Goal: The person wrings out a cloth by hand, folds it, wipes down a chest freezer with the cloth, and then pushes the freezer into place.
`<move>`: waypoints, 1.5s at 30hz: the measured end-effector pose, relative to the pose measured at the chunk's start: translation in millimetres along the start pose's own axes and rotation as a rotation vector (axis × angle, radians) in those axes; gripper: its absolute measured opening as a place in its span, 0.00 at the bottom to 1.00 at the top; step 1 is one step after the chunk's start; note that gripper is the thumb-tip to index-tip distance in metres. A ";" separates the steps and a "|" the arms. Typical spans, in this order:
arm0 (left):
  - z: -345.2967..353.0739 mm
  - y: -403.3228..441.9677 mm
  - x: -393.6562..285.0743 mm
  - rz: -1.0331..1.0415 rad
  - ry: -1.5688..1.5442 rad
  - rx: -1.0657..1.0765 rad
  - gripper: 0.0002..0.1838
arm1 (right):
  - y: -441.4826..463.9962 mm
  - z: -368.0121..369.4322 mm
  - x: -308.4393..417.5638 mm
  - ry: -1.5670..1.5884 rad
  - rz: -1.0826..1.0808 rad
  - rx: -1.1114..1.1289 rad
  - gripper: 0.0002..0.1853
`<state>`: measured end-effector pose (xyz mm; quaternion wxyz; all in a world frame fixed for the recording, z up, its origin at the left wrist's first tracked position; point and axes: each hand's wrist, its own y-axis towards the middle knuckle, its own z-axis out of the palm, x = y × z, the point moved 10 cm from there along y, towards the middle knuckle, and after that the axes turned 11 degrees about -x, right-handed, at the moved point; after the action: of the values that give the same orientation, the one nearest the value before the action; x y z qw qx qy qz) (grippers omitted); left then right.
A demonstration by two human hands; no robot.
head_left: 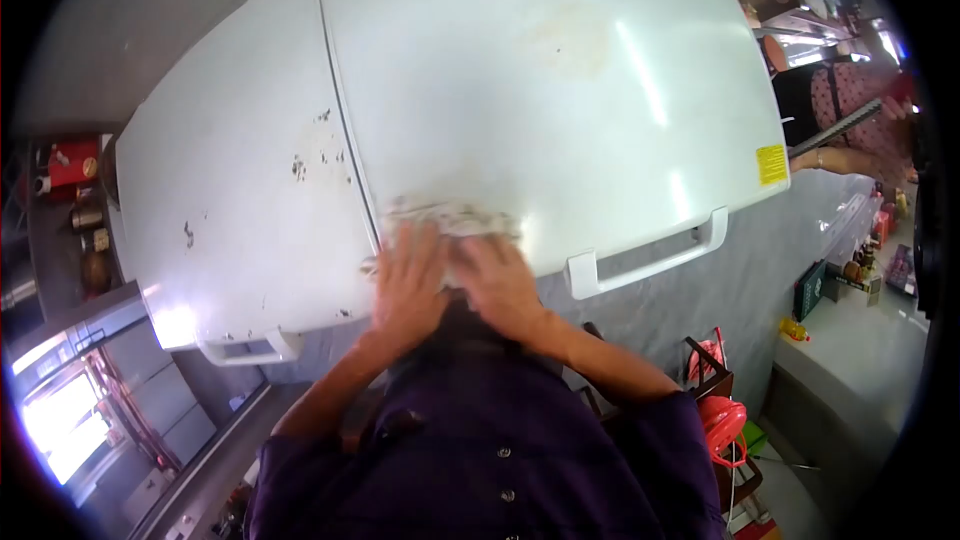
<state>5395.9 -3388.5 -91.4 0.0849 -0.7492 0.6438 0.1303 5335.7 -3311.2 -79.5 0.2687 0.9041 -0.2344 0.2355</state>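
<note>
A crumpled whitish cloth lies on the white lid of what looks like a chest freezer, near its front edge and the seam. My left hand rests on the cloth's left part, fingers stretched out and spread. Beside it, my right hand presses the cloth's right part with extended fingers, slightly blurred. Both palms face down, so the cloth under them is partly hidden. Dark chipped spots and faint brownish stains mark the lid around the cloth.
A white handle projects from the front right; a second handle is at the front left. At the right, another person's forearm shows near a yellow label. A wooden stool holding a red item stands at my lower right.
</note>
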 end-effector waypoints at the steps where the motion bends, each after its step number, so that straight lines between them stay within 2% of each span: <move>1: 5.8 29.9 -13.6 0.077 -0.016 0.011 0.40 | -1.1 -14.8 -25.4 -0.055 0.042 -0.072 0.25; 3: 14.2 95.4 -36.8 0.162 -0.161 -0.035 0.38 | 6.3 -46.8 -76.3 -0.155 0.068 -0.236 0.29; 5: 7.2 163.3 -63.3 0.359 -0.181 -0.229 0.35 | 39.8 -81.9 -116.9 -0.470 0.226 -0.263 0.30; 7: 3.8 231.7 -76.5 0.453 -0.140 -0.296 0.31 | 68.4 -102.2 -160.4 -0.571 0.249 -0.389 0.29; 9: 3.8 282.7 -76.3 0.484 -0.130 -0.437 0.28 | 98.2 -105.5 -198.4 -0.609 0.286 -0.459 0.28; 10: 6.0 305.3 -63.1 0.469 -0.150 -0.443 0.27 | 114.1 -101.6 -213.8 -0.608 0.305 -0.503 0.27; 12: 9.0 334.7 -33.9 0.431 -0.185 -0.438 0.25 | 155.9 -77.3 -225.8 -0.570 0.210 -0.490 0.27; 16: -24.5 314.9 94.4 0.239 -0.091 -0.406 0.29 | 238.8 12.0 -186.2 -0.397 0.062 -0.404 0.30; 18: -52.4 262.5 159.2 0.204 -0.035 -0.463 0.32 | 263.7 74.9 -129.6 -0.370 -0.060 -0.346 0.31; 21: -81.1 156.4 227.9 -0.100 0.015 -0.382 0.35 | 265.6 136.7 -24.0 -0.113 -0.132 -0.163 0.33; 22: -84.8 117.4 238.9 -0.213 0.047 -0.342 0.36 | 256.8 145.3 11.8 -0.060 -0.180 -0.024 0.32; 26: -77.0 -16.4 209.8 -0.438 0.067 -0.305 0.38 | 174.8 150.3 93.5 0.174 -0.357 0.066 0.32; 29: -53.4 -54.5 135.2 -0.503 0.010 -0.266 0.38 | 105.9 106.3 89.7 0.210 -0.370 0.192 0.30; 31: -29.0 -55.1 91.8 -0.495 -0.029 -0.206 0.41 | 68.8 78.1 66.1 0.203 -0.280 0.249 0.26; 33: -15.5 -41.6 61.6 -0.383 -0.031 -0.116 0.40 | 44.6 56.6 41.1 0.190 -0.177 0.238 0.28; 34: -11.3 -36.2 55.3 -0.329 -0.033 -0.073 0.40 | 42.3 53.0 37.9 0.167 -0.160 0.237 0.28; 36: -18.2 -27.5 63.4 -0.295 -0.072 -0.136 0.40 | 50.6 51.8 34.4 0.116 -0.131 0.230 0.29; 40: -48.2 19.9 125.9 -0.252 -0.072 -0.231 0.39 | 113.1 89.0 32.3 0.062 -0.178 0.122 0.31; 44: -80.5 101.8 223.7 -0.255 0.030 -0.391 0.38 | 240.8 137.5 19.7 -0.036 -0.250 -0.027 0.34; 45: -87.9 127.0 246.6 -0.232 0.041 -0.416 0.37 | 272.1 147.9 13.2 -0.070 -0.256 -0.048 0.32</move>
<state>5311.9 -3666.8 -77.7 -0.0702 -0.8220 0.5144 0.2342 5240.6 -3606.2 -80.2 0.3098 0.9276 -0.1320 0.1619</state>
